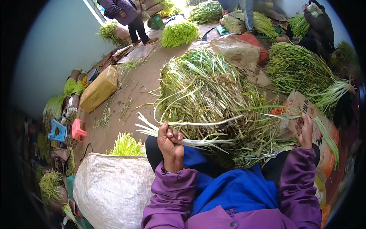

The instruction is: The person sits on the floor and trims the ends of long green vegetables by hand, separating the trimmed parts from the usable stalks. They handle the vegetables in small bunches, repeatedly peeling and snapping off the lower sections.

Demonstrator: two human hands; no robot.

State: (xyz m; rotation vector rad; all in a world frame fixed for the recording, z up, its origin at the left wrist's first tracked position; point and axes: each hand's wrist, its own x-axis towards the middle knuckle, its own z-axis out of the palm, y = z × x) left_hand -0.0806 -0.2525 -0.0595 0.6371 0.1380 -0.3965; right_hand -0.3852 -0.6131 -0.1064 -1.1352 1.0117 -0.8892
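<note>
My left hand (171, 141) grips a small bunch of pale, chive-like stalks (197, 142) above my lap. One longer white stalk (206, 124) with curling yellow-green leaves runs from the same hand to the right. My right hand (306, 130), raised at the right by a printed woven sack (300, 100), pinches a thin leaf strip (281, 116) between thumb and fingers. A long green blade hangs beyond that hand. Between and beyond both hands lies a large heap of untrimmed stalks (206, 91), with brown, dirty bases and green tops. A blue cloth (237, 189) covers my lap.
A white woven sack (114, 186) with yellow-green leaf tops stands at my left. Farther left are a yellow block-shaped package (100, 88), a red stool (79, 130) and a blue stool (57, 130). Another heap (297, 68) lies right. Several people work or stand farther off.
</note>
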